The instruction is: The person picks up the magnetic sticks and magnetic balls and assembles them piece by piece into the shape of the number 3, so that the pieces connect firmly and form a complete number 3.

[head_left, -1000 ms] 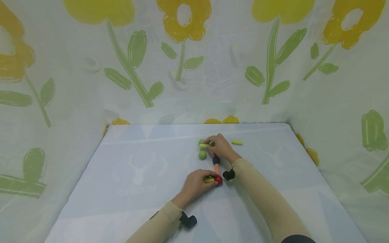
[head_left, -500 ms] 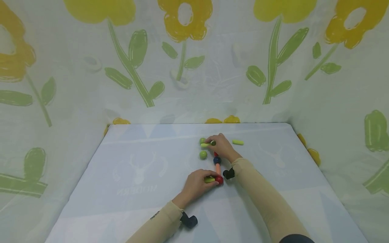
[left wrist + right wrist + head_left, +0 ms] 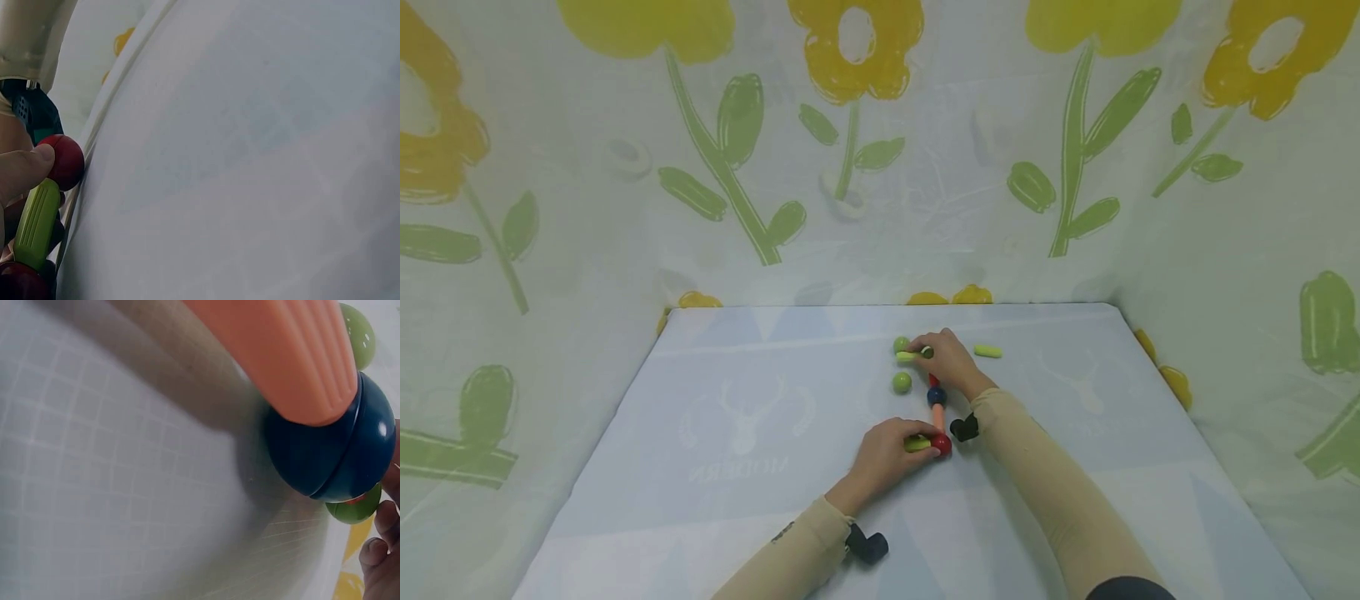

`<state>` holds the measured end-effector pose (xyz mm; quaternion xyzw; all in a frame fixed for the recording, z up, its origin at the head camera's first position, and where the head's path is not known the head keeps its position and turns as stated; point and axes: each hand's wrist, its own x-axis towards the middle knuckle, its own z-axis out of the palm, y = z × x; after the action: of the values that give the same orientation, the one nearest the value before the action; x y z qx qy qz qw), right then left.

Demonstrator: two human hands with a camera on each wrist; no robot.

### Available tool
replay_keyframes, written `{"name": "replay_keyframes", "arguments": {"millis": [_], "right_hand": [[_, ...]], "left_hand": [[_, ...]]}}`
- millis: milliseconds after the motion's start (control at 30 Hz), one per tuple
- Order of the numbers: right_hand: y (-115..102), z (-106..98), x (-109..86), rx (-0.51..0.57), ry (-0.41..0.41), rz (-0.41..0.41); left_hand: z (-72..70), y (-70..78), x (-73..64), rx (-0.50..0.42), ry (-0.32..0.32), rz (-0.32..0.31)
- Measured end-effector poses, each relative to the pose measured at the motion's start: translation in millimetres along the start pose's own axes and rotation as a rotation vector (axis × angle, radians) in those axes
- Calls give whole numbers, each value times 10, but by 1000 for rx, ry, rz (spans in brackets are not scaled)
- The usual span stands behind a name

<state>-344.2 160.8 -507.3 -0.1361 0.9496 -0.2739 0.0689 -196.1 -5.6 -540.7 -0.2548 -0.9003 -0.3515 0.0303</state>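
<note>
My left hand (image 3: 887, 457) pinches a red ball (image 3: 941, 445), thumb on it in the left wrist view. A lime ridged stick (image 3: 37, 225) joins that ball to a darker red ball (image 3: 24, 281). From the red ball a salmon stick (image 3: 937, 418) leads to a dark blue ball (image 3: 936, 396), then a red piece (image 3: 933, 380) goes under my right hand (image 3: 946, 358). That hand pinches a yellow-green stick (image 3: 907, 357); a dark green round end (image 3: 927, 352) shows at the fingers. One green ball (image 3: 901, 344) is just beyond the fingertips.
A second green ball (image 3: 902, 382) lies on the table, left of the blue ball. A loose yellow-green stick (image 3: 988, 352) lies right of my right hand. Flower-printed curtains (image 3: 925, 208) surround the white table (image 3: 700, 500) at the back and sides.
The far green ball and the stick in my right hand have shifted slightly away from me. My left hand stays on the red ball.
</note>
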Motion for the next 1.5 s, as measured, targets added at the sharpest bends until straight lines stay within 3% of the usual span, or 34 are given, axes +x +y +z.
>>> {"name": "replay_keyframes", "arguments": {"millis": [1233, 1500], "right_hand": [[40, 19, 16, -5, 22, -9], [40, 7, -3, 37, 30, 2]], "left_hand": [[-2, 4, 1, -20, 3, 0], [4, 5, -1, -26, 2, -8]]}}
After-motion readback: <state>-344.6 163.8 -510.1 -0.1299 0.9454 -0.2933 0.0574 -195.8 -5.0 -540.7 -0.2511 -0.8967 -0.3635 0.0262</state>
